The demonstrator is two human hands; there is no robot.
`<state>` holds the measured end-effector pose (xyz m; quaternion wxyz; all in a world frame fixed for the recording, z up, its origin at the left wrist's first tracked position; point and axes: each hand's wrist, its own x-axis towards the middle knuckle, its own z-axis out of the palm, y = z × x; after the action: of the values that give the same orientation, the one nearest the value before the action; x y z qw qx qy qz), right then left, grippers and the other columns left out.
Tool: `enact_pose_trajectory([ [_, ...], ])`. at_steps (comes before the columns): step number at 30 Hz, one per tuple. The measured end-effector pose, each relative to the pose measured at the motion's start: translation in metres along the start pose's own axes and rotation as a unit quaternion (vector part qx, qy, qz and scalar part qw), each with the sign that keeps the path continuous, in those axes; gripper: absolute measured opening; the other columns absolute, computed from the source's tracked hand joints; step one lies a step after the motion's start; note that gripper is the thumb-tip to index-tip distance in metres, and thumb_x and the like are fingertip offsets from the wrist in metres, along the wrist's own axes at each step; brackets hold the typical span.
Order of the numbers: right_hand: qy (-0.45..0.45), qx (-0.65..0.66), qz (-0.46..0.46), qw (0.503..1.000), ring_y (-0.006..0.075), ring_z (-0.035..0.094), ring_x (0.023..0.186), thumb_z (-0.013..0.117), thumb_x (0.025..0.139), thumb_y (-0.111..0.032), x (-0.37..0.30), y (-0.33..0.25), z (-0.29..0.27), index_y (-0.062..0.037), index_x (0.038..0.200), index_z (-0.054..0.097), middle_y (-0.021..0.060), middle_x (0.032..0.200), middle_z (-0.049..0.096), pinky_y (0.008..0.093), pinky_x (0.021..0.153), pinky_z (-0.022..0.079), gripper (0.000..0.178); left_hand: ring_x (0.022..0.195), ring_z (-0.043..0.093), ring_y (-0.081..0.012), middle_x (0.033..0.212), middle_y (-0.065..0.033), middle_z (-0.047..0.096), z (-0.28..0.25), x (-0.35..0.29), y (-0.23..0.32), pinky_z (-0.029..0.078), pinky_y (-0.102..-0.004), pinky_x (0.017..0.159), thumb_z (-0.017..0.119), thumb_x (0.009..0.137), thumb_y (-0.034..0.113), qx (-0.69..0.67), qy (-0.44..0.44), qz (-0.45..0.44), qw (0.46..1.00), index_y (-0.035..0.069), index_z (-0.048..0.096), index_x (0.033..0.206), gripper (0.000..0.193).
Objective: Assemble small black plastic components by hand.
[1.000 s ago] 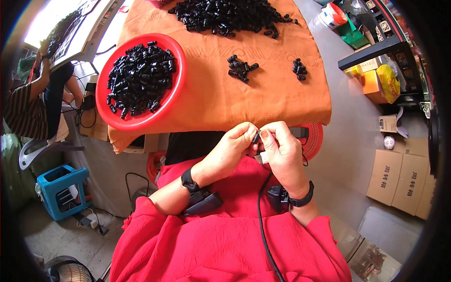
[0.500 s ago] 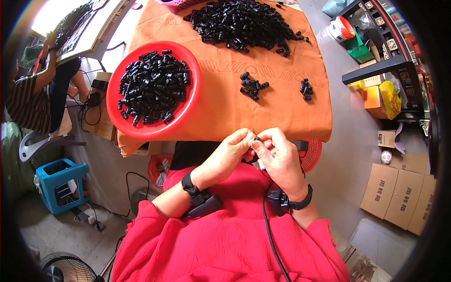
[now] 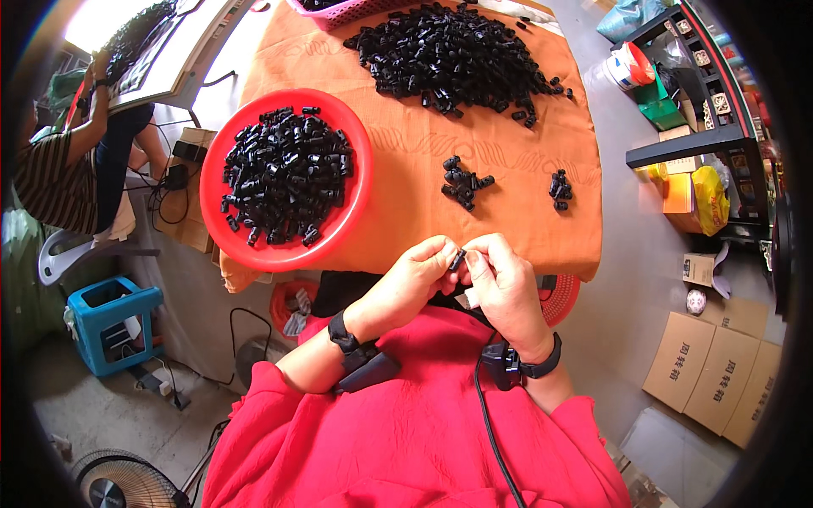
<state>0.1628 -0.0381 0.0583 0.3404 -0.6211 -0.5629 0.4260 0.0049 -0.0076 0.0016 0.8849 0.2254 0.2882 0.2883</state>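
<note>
Just in front of the table's near edge, my left hand [image 3: 412, 275] and my right hand [image 3: 506, 286] meet, fingertips pinched on a small black cylindrical plastic part [image 3: 458, 260]. Both hands are closed; the lower fingers are partly hidden. Something whitish [image 3: 472, 297] shows under my right fingers, too small to name. Beyond, on the orange tablecloth [image 3: 406, 182], lie a small cluster of black parts [image 3: 464, 184] and a smaller one [image 3: 560, 190] to its right. A red basin [image 3: 363, 190] full of similar parts stands to the left. A big heap of parts [image 3: 449, 63] covers the far side.
A pink basket [image 3: 336, 17] sits at the far edge. Under the table's near edge is a red perforated basket [image 3: 561, 298]. A black cable [image 3: 494, 432] runs down my front. Left are a blue stool [image 3: 110, 326] and a co-worker [image 3: 59, 182]; right, cardboard boxes [image 3: 716, 368] and a shelf [image 3: 686, 146].
The black part now shows more plainly between my fingertips, tilted. My hands stay nearly in place. The whole table appears slightly lower and further right, as my head view has shifted.
</note>
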Motion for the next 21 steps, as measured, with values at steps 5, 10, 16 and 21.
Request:
enact_pose_trajectory([
  [5, -0.015, 0.047, 0.022, 0.999, 0.0106, 0.063, 0.061, 0.05, 0.103, -0.009, 0.009, -0.008, -0.004, -0.0021, 0.098, 0.055, 0.0054, 0.073, 0.066, 0.0269, 0.054, 0.051, 0.01, 0.077, 0.049, -0.0125, 0.086, -0.0028, 0.055, 0.0, 0.007, 0.006, 0.044, -0.0262, 0.076, 0.047, 0.105, 0.021, -0.076, -0.013, -0.009, 0.997, 0.003, 0.056, 0.099, 0.021],
  [10, -0.03, 0.048, 0.023, 0.998, 0.0104, 0.062, 0.06, 0.049, 0.103, -0.009, 0.014, -0.005, -0.003, -0.0019, 0.099, 0.056, 0.0049, 0.074, 0.065, 0.0267, 0.054, 0.05, 0.01, 0.077, 0.05, -0.0121, 0.084, -0.0017, 0.056, -0.004, 0.008, 0.009, 0.045, -0.0261, 0.076, 0.047, 0.105, 0.02, -0.097, -0.011, -0.027, 0.995, 0.003, 0.057, 0.101, 0.02],
  [16, 0.026, -0.008, 0.009, 1.0, 0.0144, 0.062, 0.057, 0.054, 0.101, -0.01, 0.018, 0.002, -0.001, -0.0028, 0.101, 0.056, 0.0077, 0.071, 0.064, 0.0297, 0.052, 0.049, 0.008, 0.078, 0.051, -0.0119, 0.086, -0.0016, 0.057, -0.004, 0.009, 0.006, 0.045, -0.0265, 0.076, 0.049, 0.105, 0.023, -0.062, 0.007, 0.018, 0.998, 0.004, 0.056, 0.098, 0.021],
  [21, 0.081, -0.07, 0.004, 0.994, 0.0248, 0.065, 0.055, 0.058, 0.097, -0.011, 0.023, 0.005, 0.007, -0.0049, 0.102, 0.057, 0.0132, 0.068, 0.064, 0.0365, 0.05, 0.049, 0.008, 0.079, 0.05, -0.0111, 0.087, -0.001, 0.056, 0.0, 0.01, 0.001, 0.044, -0.0262, 0.076, 0.05, 0.105, 0.024, -0.006, 0.034, 0.041, 0.999, 0.006, 0.055, 0.099, 0.02],
])
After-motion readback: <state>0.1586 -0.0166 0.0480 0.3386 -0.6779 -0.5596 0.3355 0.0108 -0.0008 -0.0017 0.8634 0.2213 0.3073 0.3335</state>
